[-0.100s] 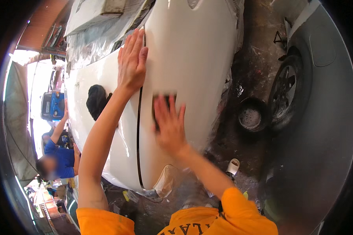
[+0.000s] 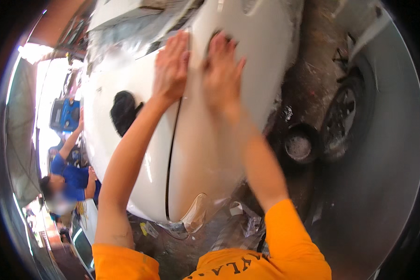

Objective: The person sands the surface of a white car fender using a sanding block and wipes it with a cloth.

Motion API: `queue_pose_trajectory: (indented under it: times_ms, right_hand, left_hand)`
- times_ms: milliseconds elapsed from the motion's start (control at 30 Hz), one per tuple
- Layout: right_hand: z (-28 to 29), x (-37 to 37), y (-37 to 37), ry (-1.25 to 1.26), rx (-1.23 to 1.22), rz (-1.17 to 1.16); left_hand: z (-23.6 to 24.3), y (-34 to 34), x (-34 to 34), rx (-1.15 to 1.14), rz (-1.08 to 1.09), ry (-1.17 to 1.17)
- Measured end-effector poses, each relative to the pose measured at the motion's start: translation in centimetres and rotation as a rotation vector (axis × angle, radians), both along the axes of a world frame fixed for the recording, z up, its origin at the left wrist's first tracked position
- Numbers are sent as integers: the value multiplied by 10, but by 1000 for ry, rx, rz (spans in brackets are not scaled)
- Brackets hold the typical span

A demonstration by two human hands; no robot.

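Observation:
My left hand (image 2: 171, 67) lies flat with its fingers stretched out, on the white hood (image 2: 140, 88) beside the dark seam next to the fender (image 2: 261, 88). Across that seam, my right hand (image 2: 223, 77) presses a dark rectangular pad (image 2: 233, 42) against the fender, high up toward the far end. Its fingers cover most of the pad, and motion blurs the hand and forearm. A black, crumpled cloth-like thing (image 2: 122, 113) rests on the hood, left of my left forearm. Near the front corner is a headlight (image 2: 194, 212) with a wrinkled covering.
A black bucket (image 2: 298, 145) of foamy liquid stands on the wet floor, right of the car. Beside it are a wheel (image 2: 344, 114) and a grey car body (image 2: 364, 196). Another person in a blue shirt (image 2: 74, 179) works at the hood's left edge. Plastic sheeting (image 2: 112, 44) covers the windshield area.
My right hand has slid with the pad along the fender, away from me, up to beside my left hand. The left hand keeps its place on the hood. The whole view has shifted slightly.

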State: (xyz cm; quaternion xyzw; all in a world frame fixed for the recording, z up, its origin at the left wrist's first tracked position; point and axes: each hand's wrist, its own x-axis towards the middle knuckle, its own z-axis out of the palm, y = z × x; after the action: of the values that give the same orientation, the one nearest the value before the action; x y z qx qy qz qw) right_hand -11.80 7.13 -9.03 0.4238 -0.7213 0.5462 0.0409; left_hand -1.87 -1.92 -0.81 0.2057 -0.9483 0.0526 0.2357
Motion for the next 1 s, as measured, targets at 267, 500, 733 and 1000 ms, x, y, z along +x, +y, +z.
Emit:
queue_pose_trajectory:
  times_ms: [267, 500, 733, 1000]
  right_hand:
    - [-114, 165, 151, -44, 56, 262]
    - [-163, -24, 69, -586, -161, 246]
    - [-197, 114, 144, -476, -202, 85]
    - [-228, 82, 142, -994, -95, 106]
  left_hand:
    - [-33, 23, -24, -62, 31, 6]
    - [-39, 28, -13, 92, 3, 212]
    - [-47, 25, -41, 127, -65, 310]
    - [-72, 10, -41, -171, 44, 314]
